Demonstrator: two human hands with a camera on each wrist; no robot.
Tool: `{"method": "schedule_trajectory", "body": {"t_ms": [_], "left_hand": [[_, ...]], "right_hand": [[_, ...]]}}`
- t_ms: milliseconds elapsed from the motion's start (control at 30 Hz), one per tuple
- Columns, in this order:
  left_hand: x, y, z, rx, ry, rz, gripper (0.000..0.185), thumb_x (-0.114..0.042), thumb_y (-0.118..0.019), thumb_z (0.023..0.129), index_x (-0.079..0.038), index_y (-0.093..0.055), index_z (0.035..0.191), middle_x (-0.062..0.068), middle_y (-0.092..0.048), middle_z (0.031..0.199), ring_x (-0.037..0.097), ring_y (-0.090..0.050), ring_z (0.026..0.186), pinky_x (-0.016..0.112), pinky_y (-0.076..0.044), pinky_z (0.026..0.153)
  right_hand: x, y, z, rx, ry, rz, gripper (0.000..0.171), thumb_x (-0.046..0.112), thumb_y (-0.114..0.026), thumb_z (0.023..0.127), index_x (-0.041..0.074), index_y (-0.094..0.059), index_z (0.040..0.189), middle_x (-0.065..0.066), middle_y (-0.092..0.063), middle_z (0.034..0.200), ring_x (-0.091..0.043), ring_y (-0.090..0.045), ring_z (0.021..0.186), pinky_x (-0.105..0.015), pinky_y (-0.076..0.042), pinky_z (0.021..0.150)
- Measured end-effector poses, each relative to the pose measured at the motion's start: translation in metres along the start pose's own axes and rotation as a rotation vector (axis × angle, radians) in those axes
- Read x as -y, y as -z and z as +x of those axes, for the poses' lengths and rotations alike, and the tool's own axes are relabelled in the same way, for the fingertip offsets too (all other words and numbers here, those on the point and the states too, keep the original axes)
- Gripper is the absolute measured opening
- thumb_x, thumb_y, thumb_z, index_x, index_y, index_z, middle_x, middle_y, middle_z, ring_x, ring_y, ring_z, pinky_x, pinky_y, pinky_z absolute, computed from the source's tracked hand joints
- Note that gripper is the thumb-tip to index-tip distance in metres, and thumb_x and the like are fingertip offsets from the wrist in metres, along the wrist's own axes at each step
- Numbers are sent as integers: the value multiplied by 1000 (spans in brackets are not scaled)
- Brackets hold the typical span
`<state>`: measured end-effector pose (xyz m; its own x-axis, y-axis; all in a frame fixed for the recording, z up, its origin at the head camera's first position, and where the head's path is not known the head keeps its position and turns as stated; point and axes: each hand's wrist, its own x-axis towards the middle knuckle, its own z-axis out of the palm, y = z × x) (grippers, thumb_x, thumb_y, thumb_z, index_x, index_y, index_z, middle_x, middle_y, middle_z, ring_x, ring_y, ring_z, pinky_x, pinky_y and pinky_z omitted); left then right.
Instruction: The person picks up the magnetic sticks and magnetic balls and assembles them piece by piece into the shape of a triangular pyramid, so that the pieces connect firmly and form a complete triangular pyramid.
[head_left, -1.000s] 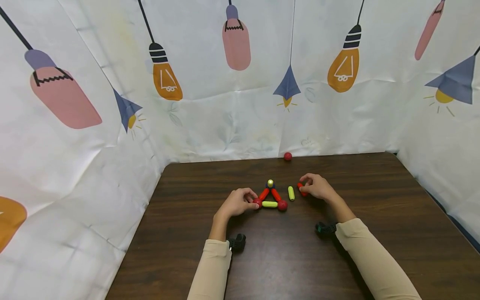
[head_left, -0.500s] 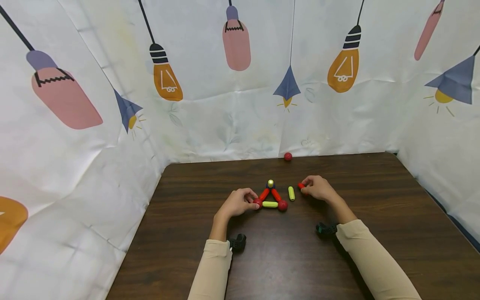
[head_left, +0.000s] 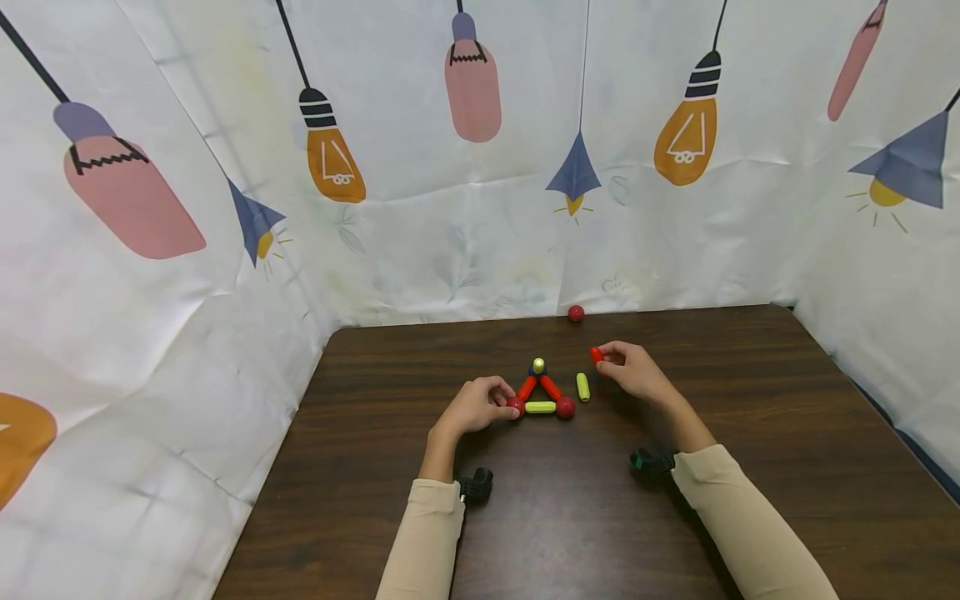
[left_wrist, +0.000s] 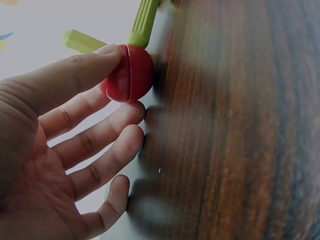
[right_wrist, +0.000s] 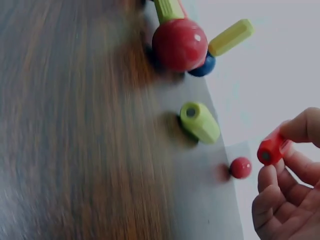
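Observation:
A flat triangle of magnetic building sticks and balls lies mid-table. Its near side is a yellow-green stick (head_left: 540, 407) and its other two sides are red sticks (head_left: 551, 387). Thumb and fingers of my left hand (head_left: 472, 406) pinch the red ball (left_wrist: 140, 75) at its left corner. Another red ball (head_left: 566, 407) forms the right corner. At the far corner a blue ball (right_wrist: 202, 66) bears an upright yellow-green stick (right_wrist: 231, 37). My right hand (head_left: 636, 371) pinches a loose red magnetic stick (head_left: 596, 354) above the table, its end facing the right wrist camera.
Between the triangle and my right hand lies a loose yellow-green stick (head_left: 582, 387). A single red ball (head_left: 576, 313) rests at the far edge of the dark wooden table (head_left: 555, 517). A white cloth printed with lamps (head_left: 480, 242) hangs behind and at the sides.
My right hand has lifted the red stick off the table and shifted it slightly away and left. The triangle's far corner has moved a little left. My left hand stays on its ball.

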<state>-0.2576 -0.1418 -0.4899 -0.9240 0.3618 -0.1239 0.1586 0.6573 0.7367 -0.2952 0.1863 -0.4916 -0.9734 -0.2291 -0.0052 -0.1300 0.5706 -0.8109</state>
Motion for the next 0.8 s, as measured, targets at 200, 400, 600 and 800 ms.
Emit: {"method": "schedule_trajectory", "body": {"t_ms": [200, 400, 600, 800], "left_hand": [[-1, 0, -1, -1, 0, -12, 23, -26, -83, 88, -14, -70, 104, 2, -67, 88, 16, -57, 71, 30, -48, 65], [-1, 0, -1, -2, 0, -14, 23, -26, -83, 88, -14, -70, 103, 2, -67, 88, 15, -57, 72, 30, -48, 65], [0, 0, 0, -1, 3, -10, 23, -27, -83, 88, -15, -70, 102, 2, -67, 87, 15, -57, 71, 30, -47, 65], [1, -1, 1, -3, 1, -13, 23, -27, -83, 88, -15, -71, 102, 2, -67, 87, 16, -57, 71, 30, -48, 65]], "right_hand": [[12, -5, -4, 18, 59, 40, 27, 13, -67, 98, -2, -64, 120, -15, -66, 102, -24, -57, 88, -29, -48, 71], [18, -14, -7, 59, 111, 74, 25, 14, -72, 95, 1, -65, 114, -12, -66, 94, -23, -57, 84, -29, -47, 67], [22, -22, -7, 98, 168, 95, 27, 18, -76, 93, 4, -67, 113, -11, -69, 94, -21, -62, 84, -29, -47, 66], [27, -30, -10, 142, 190, 102, 26, 19, -77, 93, 7, -67, 113, -11, -68, 103, -22, -63, 87, -31, -51, 67]]}}
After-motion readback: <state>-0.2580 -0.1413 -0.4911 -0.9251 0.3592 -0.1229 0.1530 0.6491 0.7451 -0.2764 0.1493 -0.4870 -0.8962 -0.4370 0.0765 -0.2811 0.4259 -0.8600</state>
